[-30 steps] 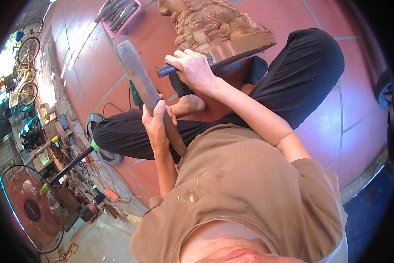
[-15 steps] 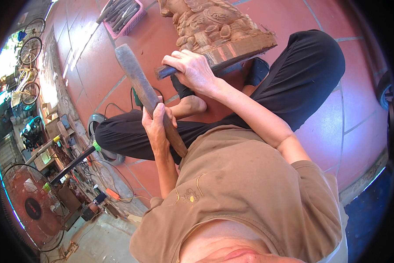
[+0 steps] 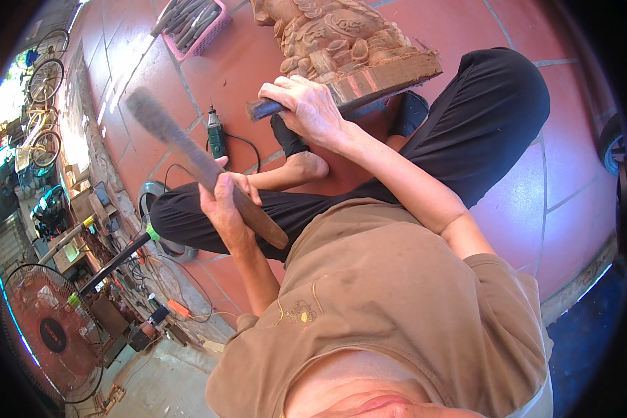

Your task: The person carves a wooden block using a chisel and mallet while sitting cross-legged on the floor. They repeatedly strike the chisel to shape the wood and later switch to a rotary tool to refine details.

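Note:
My left hand (image 3: pixel 224 205) is closed around a long wooden club-like mallet (image 3: pixel 181 143). The mallet slants up and to the left, its thick end blurred and apart from the chisel. My right hand (image 3: pixel 306 106) grips a chisel, whose dark handle end (image 3: pixel 264 109) sticks out to the left of the fist. The fingers and the carving's base hide the chisel's blade. Just beyond the right hand lies a brown wood carving (image 3: pixel 348 45) with rounded relief and a flat base block, tilted near my feet.
A green corded power tool (image 3: pixel 216 139) rests on the red tiles beside my foot. At the far left a pink basket (image 3: pixel 216 33) holds several chisels. A fan (image 3: pixel 52 331) and cluttered tools stand to the left. At the right edge is a wheel (image 3: pixel 612 150).
My left hand has swung the mallet leftward, away from the chisel handle, uncovering the green power tool. My right hand keeps its grip on the chisel almost in place.

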The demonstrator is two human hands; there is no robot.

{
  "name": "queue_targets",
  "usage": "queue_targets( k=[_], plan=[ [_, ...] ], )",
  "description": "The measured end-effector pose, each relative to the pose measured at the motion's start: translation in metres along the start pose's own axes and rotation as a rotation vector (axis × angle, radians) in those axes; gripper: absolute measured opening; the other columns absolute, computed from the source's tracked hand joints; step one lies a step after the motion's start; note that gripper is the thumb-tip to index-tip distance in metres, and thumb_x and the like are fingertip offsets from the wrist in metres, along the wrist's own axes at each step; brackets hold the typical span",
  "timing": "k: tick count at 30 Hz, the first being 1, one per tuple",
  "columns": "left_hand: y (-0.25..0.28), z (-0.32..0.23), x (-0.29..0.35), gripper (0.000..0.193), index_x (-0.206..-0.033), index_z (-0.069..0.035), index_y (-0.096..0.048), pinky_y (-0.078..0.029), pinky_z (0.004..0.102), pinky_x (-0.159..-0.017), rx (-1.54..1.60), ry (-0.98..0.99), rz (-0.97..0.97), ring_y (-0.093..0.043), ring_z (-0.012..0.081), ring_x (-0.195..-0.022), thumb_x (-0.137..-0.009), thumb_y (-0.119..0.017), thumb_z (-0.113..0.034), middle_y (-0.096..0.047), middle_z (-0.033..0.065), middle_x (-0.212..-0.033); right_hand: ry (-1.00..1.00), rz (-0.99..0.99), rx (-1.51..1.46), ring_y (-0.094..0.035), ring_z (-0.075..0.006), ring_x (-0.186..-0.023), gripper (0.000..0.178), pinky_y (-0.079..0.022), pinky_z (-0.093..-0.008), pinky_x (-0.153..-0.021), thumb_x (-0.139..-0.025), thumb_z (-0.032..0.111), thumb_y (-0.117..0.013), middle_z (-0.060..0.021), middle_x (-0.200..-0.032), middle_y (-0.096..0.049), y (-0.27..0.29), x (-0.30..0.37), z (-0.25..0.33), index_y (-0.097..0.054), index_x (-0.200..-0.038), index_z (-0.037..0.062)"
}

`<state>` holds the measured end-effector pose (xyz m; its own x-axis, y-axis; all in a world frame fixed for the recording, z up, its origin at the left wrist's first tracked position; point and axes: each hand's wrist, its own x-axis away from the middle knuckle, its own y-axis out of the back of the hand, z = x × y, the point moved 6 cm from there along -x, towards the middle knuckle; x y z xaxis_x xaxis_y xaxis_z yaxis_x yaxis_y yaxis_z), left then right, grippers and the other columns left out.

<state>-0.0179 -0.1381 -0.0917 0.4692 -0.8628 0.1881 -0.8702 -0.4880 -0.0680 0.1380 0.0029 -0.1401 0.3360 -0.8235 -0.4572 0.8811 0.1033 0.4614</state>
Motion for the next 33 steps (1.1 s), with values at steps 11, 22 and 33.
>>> queue_targets(
  k=[11, 22, 33],
  plan=[
    [-0.004, -0.019, 0.003, 0.041, -0.124, 0.006, -0.049, -0.048, 0.0272, -0.046, 0.092, -0.132, -0.011, -0.056, 0.0175, -0.052, -0.097, -0.062, -0.022, -0.056, 0.0104, -0.073, -0.025, -0.014, 0.002, -0.065, -0.0301, -0.087, 0.033, -0.054, -0.0419, -0.072, -0.072, 0.000, -0.067, -0.0067, -0.090, -0.064, -0.001, 0.001, -0.008, -0.062, -0.103, 0.0107],
    [-0.018, 0.017, 0.004, 0.031, -0.122, 0.003, -0.051, -0.044, 0.0267, -0.046, -0.122, 0.109, 0.065, -0.053, 0.0153, -0.049, -0.097, -0.059, -0.013, -0.055, 0.0076, -0.071, -0.018, -0.023, 0.015, -0.064, -0.0311, -0.083, 0.028, -0.053, -0.0425, -0.068, -0.077, 0.002, -0.064, -0.0072, -0.086, -0.063, 0.000, 0.000, -0.009, -0.063, -0.103, 0.0129],
    [-0.021, 0.033, 0.008, 0.030, -0.117, 0.003, -0.053, -0.044, 0.0264, -0.044, -0.161, 0.229, 0.199, -0.052, 0.0145, -0.047, -0.096, -0.061, -0.018, -0.054, 0.0065, -0.066, -0.036, 0.018, 0.017, -0.065, -0.0311, -0.089, 0.034, -0.054, -0.0429, -0.073, -0.071, -0.001, -0.064, -0.0075, -0.090, -0.064, -0.004, 0.000, -0.011, -0.061, -0.102, 0.0111]
  ],
)
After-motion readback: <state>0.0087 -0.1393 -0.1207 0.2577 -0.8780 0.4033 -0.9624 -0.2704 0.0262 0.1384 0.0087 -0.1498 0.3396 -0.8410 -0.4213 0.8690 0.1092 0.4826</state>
